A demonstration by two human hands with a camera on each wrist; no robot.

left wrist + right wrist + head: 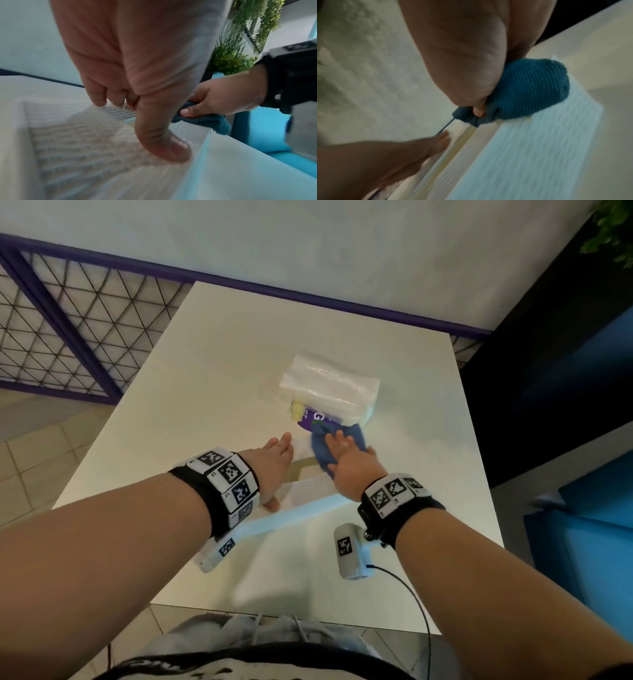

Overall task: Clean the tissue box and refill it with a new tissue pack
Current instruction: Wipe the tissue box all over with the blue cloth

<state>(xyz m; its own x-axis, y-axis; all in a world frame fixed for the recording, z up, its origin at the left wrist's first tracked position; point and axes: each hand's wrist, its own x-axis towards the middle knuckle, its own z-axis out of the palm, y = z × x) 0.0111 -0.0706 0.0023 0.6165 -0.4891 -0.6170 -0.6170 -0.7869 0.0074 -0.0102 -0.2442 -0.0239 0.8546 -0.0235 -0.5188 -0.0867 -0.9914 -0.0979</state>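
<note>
The white tissue box (308,493) lies on the white table, its textured inside facing up (77,142). My left hand (274,463) grips its left wall, with the thumb (163,142) pressed inside and the fingers curled over the rim. My right hand (349,463) holds a bunched blue cloth (320,451) and presses it on the box's far right edge (530,148). The cloth (530,89) bulges out from under the palm. Just behind the box lies the new tissue pack (329,386) in clear plastic with a purple label (318,419).
The table (205,371) ends close to my body and drops off on both sides. A purple mesh railing (68,330) stands to the left and blue seating (582,525) to the right. Green plants (228,56) hang beyond. A black cable (411,587) trails from my right wrist.
</note>
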